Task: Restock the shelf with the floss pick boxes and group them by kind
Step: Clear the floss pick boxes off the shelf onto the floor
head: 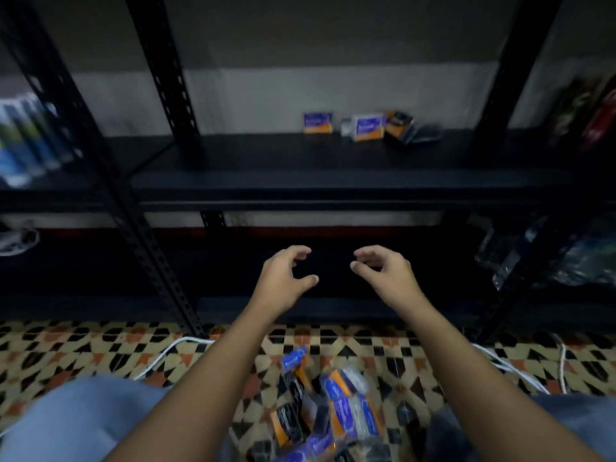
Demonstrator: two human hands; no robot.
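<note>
Both my hands hover in front of the dark lower shelf, facing each other, fingers loosely curled and holding nothing: my left hand (286, 272) and my right hand (383, 269). On the black shelf (266, 161) above stand two blue-and-orange floss pick boxes (318, 123) (366, 127), and beside them a black-and-orange box (398, 126) leans to the right. A heap of floss pick boxes (330, 405), blue-orange and black-orange mixed, lies on the tiled floor between my knees.
Black perforated uprights (140, 228) (513, 61) frame the shelf bay. Blurred bottles (26, 141) fill the left bay; dark packs (590, 111) and clear wrapped goods (550, 255) sit at the right. White cables (166, 355) run over the patterned floor.
</note>
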